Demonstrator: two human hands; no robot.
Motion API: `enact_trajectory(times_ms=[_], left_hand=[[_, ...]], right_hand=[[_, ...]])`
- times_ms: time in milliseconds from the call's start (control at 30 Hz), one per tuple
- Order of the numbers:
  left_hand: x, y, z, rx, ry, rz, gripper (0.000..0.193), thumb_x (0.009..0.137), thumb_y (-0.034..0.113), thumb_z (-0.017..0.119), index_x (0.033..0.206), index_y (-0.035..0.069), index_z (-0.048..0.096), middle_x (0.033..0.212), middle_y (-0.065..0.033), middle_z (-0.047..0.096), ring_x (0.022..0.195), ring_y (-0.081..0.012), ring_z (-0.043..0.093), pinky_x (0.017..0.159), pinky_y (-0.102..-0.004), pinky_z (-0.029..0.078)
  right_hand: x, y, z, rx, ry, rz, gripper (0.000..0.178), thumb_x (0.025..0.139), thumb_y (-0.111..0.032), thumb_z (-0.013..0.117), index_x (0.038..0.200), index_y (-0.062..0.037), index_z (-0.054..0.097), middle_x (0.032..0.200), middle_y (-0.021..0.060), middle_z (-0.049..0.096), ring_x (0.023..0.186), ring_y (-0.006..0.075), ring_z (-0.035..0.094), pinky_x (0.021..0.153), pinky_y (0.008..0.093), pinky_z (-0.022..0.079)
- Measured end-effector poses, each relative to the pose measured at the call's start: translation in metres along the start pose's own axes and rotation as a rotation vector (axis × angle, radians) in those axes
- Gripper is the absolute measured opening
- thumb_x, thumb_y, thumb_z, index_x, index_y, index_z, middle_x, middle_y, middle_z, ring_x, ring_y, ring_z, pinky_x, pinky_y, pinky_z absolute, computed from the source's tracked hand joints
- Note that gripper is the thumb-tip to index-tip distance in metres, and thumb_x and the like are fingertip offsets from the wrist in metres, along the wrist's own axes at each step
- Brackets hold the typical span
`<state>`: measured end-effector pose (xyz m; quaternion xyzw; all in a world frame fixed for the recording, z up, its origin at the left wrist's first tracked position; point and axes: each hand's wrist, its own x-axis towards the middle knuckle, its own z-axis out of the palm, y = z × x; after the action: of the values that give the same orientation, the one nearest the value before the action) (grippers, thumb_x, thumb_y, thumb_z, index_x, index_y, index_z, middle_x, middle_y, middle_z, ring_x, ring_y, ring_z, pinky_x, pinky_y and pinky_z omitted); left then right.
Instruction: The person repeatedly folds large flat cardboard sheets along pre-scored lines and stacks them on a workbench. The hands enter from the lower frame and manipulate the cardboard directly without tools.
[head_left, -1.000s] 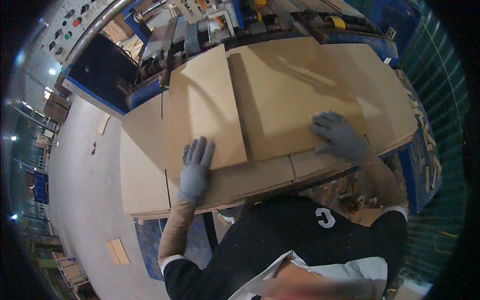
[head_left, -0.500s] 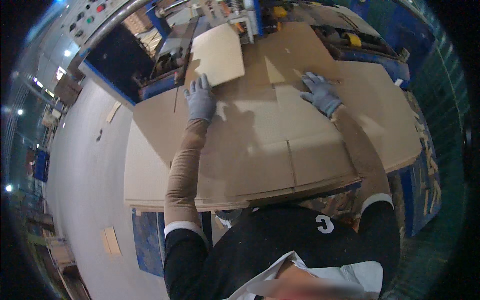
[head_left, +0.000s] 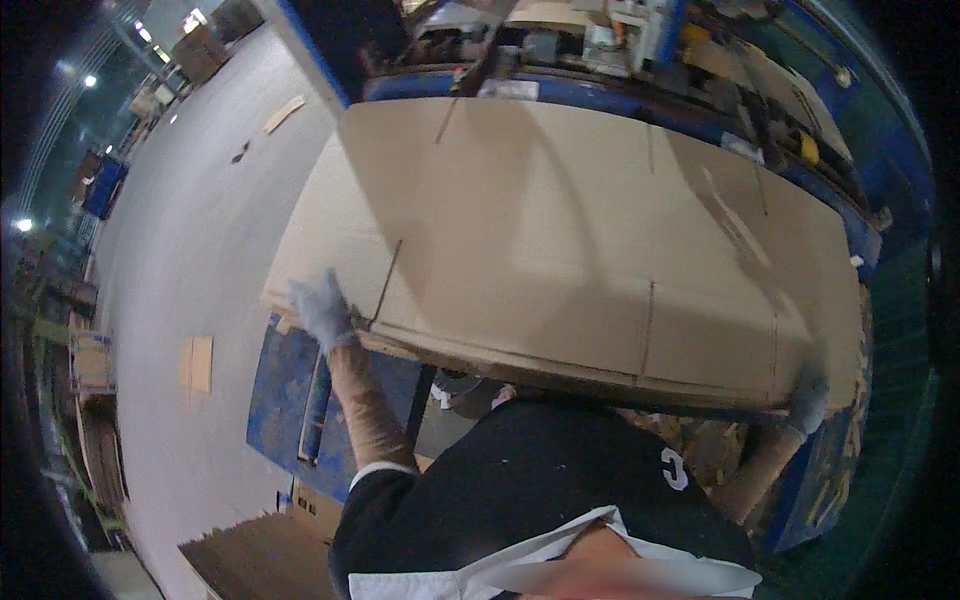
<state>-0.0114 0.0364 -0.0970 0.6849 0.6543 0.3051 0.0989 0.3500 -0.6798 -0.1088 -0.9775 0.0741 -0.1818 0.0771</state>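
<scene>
A large brown cardboard sheet (head_left: 520, 220) with slits cut in its edges lies on top of a stack of sheets in front of me. My left hand (head_left: 322, 310), in a grey glove, is at the near left edge of the stack beside a slit. Its fingers are stretched apart over the board. At the near right corner is my right hand (head_left: 808, 402), gloved too and smeared by motion. It touches or nearly touches the edge there, and its fingers cannot be made out.
A blue-framed machine (head_left: 600, 90) with rails and yellow parts runs behind the stack. Under the near edge is a blue metal table (head_left: 285, 395). Cardboard scraps (head_left: 690, 455) lie below on the right. Another brown board (head_left: 255, 560) leans at lower left; a small piece (head_left: 197, 363) lies on the floor.
Both hands have drawn back from the far side to the near edge and spread wide apart. The smaller pieces at the machine are gone from view, and a full sheet now shows on top.
</scene>
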Motion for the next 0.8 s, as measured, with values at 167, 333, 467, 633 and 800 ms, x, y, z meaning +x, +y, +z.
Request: enact_trajectory(times_ms=[167, 333, 467, 633, 800], left_hand=[[0.0, 0.031, -0.003, 0.238, 0.113, -0.024, 0.087, 0.082, 0.059, 0.057, 0.139, -0.004, 0.039, 0.14, -0.0376, 0.034, 0.136, -0.0459, 0.028, 0.111, -0.0491, 0.025], [-0.007, 0.037, -0.006, -0.134, -0.007, -0.154, 0.091, 0.082, 0.054, 0.058, 0.145, -0.002, 0.025, 0.143, -0.0416, 0.021, 0.139, -0.0497, 0.017, 0.114, -0.0502, 0.015], [-0.007, 0.034, -0.003, -0.052, -0.064, -0.148, 0.091, 0.081, 0.052, 0.06, 0.146, 0.0, 0.024, 0.142, -0.0426, 0.023, 0.138, -0.0502, 0.019, 0.114, -0.0508, 0.015], [0.004, 0.04, -0.007, -0.073, -0.186, -0.138, 0.085, 0.081, 0.048, 0.061, 0.146, 0.004, 0.03, 0.141, -0.0358, 0.034, 0.134, -0.0507, 0.027, 0.112, -0.0507, 0.022], [0.004, 0.045, -0.006, -0.232, -0.03, -0.176, 0.075, 0.083, 0.045, 0.061, 0.143, 0.006, 0.038, 0.142, -0.0256, 0.041, 0.132, -0.0511, 0.03, 0.109, -0.0487, 0.029]], right_hand=[[0.031, 0.0, 0.014, 0.204, -0.108, 0.014, 0.061, 0.092, -0.053, 0.048, 0.131, -0.0062, 0.052, 0.124, 0.0175, 0.06, 0.11, 0.0313, 0.059, 0.091, 0.0431, 0.047], [0.012, -0.032, 0.005, 0.449, 0.131, -0.023, 0.057, 0.092, -0.048, 0.049, 0.129, -0.0055, 0.053, 0.123, 0.0169, 0.06, 0.11, 0.0309, 0.059, 0.092, 0.0426, 0.046], [-0.007, -0.068, 0.007, 0.543, 0.194, -0.09, 0.053, 0.092, -0.044, 0.05, 0.128, -0.0048, 0.054, 0.123, 0.0164, 0.06, 0.11, 0.0305, 0.059, 0.092, 0.0423, 0.046], [-0.008, -0.088, 0.008, 0.624, 0.203, -0.089, 0.049, 0.092, -0.039, 0.051, 0.126, -0.004, 0.055, 0.122, 0.0158, 0.06, 0.11, 0.0301, 0.058, 0.092, 0.0418, 0.046], [0.013, -0.082, -0.01, 0.906, 0.227, 0.025, 0.045, 0.092, -0.034, 0.052, 0.124, -0.0033, 0.056, 0.122, 0.0152, 0.06, 0.111, 0.0297, 0.058, 0.093, 0.0413, 0.046]])
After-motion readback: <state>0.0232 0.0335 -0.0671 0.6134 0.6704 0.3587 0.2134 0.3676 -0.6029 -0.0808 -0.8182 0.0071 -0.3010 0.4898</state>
